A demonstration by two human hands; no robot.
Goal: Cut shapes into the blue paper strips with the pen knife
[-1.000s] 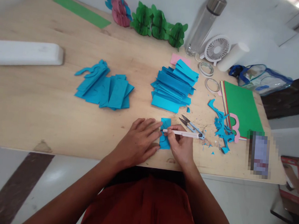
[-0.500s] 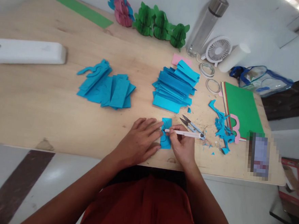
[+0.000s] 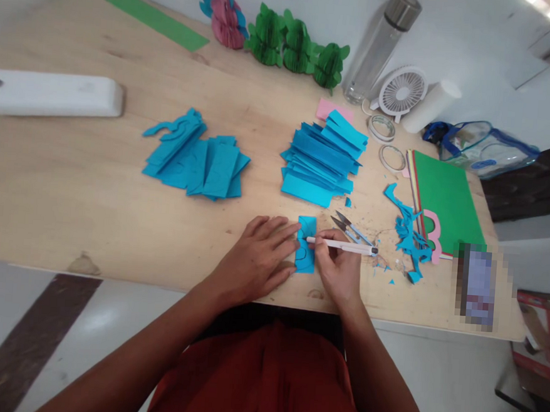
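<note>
A small blue paper piece with dark curved lines drawn on it lies near the table's front edge. My left hand is open and flat, its fingertips resting on the paper's left edge. My right hand is closed around a white pen, whose tip is at the drawn lines. Just beyond my right hand lies a pair of thread snips. A fanned stack of blue paper strips sits behind the piece. To the left is another pile of blue folded papers, some with drawn outlines.
Blue paper scraps and a pink cut-out lie right, beside green sheets and a blurred phone-like object. Along the back stand green paper ornaments, a bottle and a fan. A white case lies left.
The pen tip has shifted slightly to the right on the blue paper, and my right hand with it. My left hand stays in place.
</note>
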